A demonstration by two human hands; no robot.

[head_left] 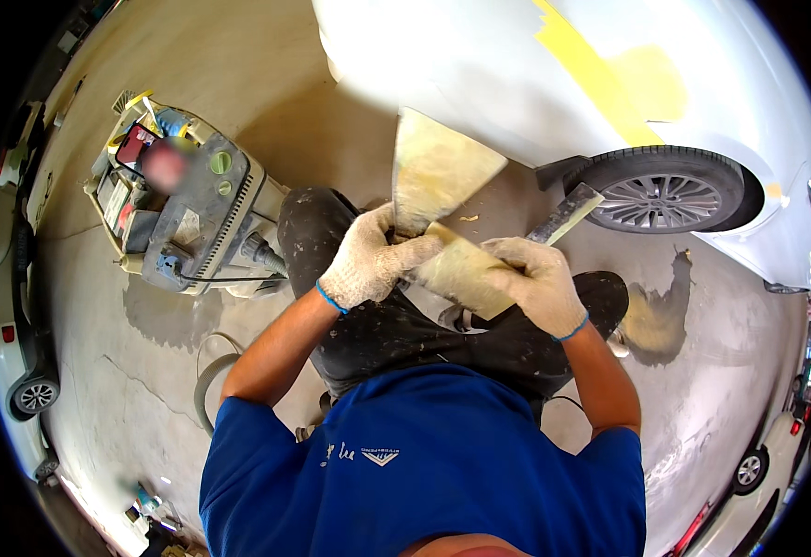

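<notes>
My left hand (373, 260), in a white knit glove with a blue cuff, is closed at the base of a pale yellow, dusty sheet (444, 165) that fans out upward; it looks like sandpaper. A second pale yellow sheet (466, 271), possibly part of the same piece, stretches between both hands. On its right side, my gloved right hand (543, 283) pinches it, fingers bent. Just beyond the right hand, a long, narrow dark bar (568, 212) with a pale edge, like a sanding block, slants toward the tyre. Whether that hand also touches the bar, I cannot tell.
A white car body (480, 74) with yellow tape (586, 70) and a yellowish patch (651, 82) stands ahead, its wheel (661, 200) at the right. A wheeled dust extractor (210, 204) carrying tools is at the left. A grey hose (208, 390) lies on the floor.
</notes>
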